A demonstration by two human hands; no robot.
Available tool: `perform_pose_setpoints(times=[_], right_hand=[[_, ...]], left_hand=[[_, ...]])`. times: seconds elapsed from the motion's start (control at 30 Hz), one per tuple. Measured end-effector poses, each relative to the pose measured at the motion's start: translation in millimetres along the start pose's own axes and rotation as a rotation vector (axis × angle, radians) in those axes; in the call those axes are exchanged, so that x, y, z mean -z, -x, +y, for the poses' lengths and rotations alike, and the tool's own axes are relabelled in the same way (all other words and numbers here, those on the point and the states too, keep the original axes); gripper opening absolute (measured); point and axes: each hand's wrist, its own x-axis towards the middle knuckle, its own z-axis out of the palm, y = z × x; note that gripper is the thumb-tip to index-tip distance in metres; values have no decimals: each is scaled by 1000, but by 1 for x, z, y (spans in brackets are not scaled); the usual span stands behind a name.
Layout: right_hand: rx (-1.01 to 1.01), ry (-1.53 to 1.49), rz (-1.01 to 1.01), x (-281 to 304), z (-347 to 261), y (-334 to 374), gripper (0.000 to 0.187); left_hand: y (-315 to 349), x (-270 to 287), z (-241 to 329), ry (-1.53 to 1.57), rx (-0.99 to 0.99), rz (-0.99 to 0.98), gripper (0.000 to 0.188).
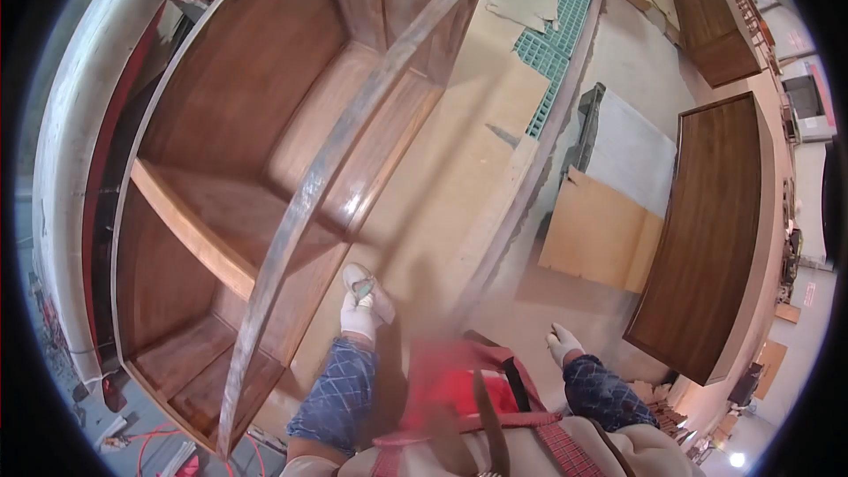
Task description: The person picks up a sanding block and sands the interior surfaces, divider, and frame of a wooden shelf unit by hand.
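Observation:
A large brown wooden cabinet lies to my left, its open compartments facing up, with a curved grey-streaked edge across it. My left hand, in a white glove, is closed on a folded pale cloth; a small greenish patch shows by the fingers. It is beside the cabinet's near side panel, and I cannot tell whether it touches. My right hand, also gloved in white, hangs apart on the right with its fingers drawn together. Whatever it may hold is hidden.
Past the cabinet's left side stands a white, rounded, wrapped object. Dark brown wooden panels stand at the right, by a cardboard sheet and a pale sheet. Green grating lies at the far side. An orange hose runs at lower left.

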Motion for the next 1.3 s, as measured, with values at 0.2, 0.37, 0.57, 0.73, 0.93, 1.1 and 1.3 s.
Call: perform_pose_setpoints(times=[0.2, 0.37, 0.57, 0.73, 0.93, 1.1, 1.3], right_hand=[[251, 101, 169, -8, -80, -97, 44], [549, 326, 208, -55, -128, -317, 55], [857, 422, 553, -74, -266, -495, 59], [655, 550, 718, -73, -312, -608, 66], [553, 566, 907, -96, -298, -638, 69], [586, 616, 896, -103, -316, -634, 68], [434, 622, 985, -9, -362, -710, 68]], left_hand=[[-146, 13, -81, -126, -29, -39, 21], [-249, -71, -61, -158, -123, 129, 19], [-391, -3, -101, -1261, -778, 687, 8], [-427, 53, -183, -1039, -433, 669, 5], [-475, -61, -146, -818, -477, 322, 8], [-531, -153, -76, -1153, -811, 74, 9], [-440, -13, -135, -297, -231, 100, 8]])
